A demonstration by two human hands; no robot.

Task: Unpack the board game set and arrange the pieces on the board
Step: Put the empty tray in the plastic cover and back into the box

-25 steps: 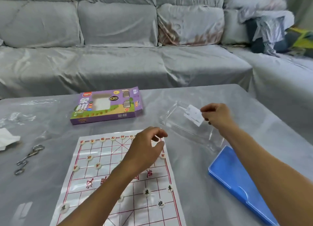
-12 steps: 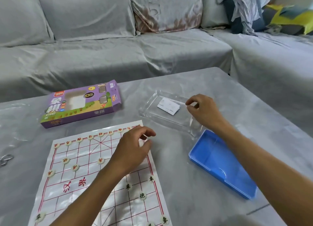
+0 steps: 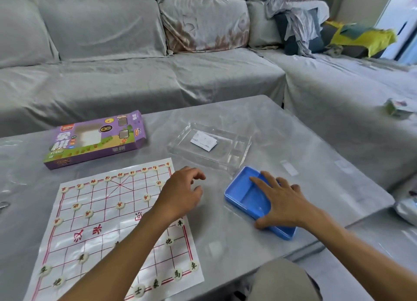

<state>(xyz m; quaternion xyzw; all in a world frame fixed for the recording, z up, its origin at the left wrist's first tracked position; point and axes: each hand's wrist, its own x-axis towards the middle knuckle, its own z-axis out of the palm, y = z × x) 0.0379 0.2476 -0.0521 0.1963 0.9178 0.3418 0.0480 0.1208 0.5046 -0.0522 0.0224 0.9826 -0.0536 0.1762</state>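
Observation:
A white paper board [image 3: 106, 230] with a red grid lies on the grey table, with several round cream pieces [image 3: 120, 205] standing on its lines. My left hand [image 3: 180, 193] hovers over the board's right edge, fingers loosely curled, holding nothing. My right hand [image 3: 278, 201] lies spread flat on the blue plastic tray [image 3: 242, 196] to the right of the board. A clear plastic lid [image 3: 225, 156] with a white paper slip [image 3: 204, 141] in it sits just beyond the tray. The purple game box [image 3: 94, 140] lies behind the board.
A grey covered sofa [image 3: 158, 75] wraps around the table's far and right sides, with cushions and clothes piled at the back right. The table's right edge [image 3: 370, 212] runs close to the blue tray. A metal ring [image 3: 3, 205] shows at the far left.
My right hand let go of the clear lid and came down flat onto the blue tray. My left hand slid right, off the pieces, to the board's edge. The view shifted left and down.

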